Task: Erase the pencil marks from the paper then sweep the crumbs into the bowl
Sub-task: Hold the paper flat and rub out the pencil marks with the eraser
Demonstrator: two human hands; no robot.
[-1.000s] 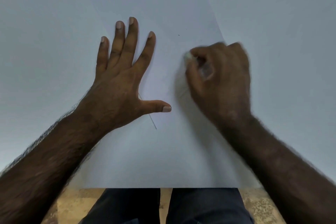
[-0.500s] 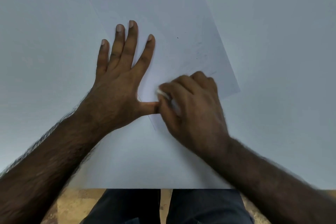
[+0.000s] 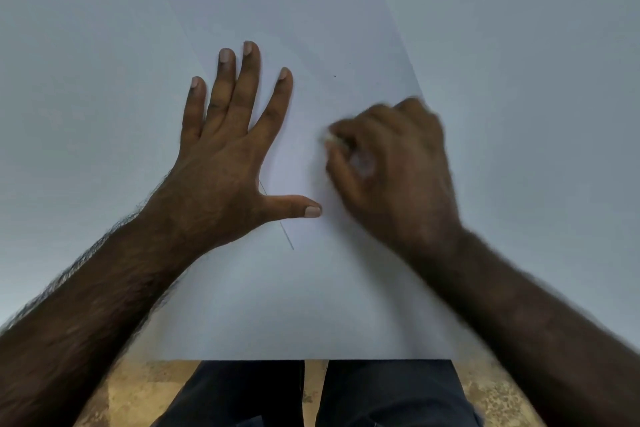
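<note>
Paper [image 3: 311, 288] lies flat on the pale table [image 3: 86, 80], turned at a slant so that its right edge runs up and away toward the top of the view and its near edge reaches the table's front edge.

Your left hand [image 3: 221, 170] rests palm-down on the sheet's left part. The four fingers are spread and point away from you; the thumb sticks out to the right, flat on the sheet. The outer fingers appear to reach past the sheet's faint left edge onto the table.

Your right hand [image 3: 391, 177] is curled into a loose fist over the right part of the sheet, near its right edge. The thumb and fingers pinch a small white eraser [image 3: 330, 139], of which only a blurred tip shows at the hand's left side. The hand is smeared by motion blur, so you cannot tell whether the eraser touches the sheet.

One thin pencil line [image 3: 287, 236] runs diagonally out from under the left thumb toward you. A small dark speck [image 3: 334, 76] sits on the sheet beyond the right hand.

The bowl is out of view. Below the table edge, dark trousers [image 3: 311, 399] and a mottled brown floor [image 3: 145, 392] show.
</note>
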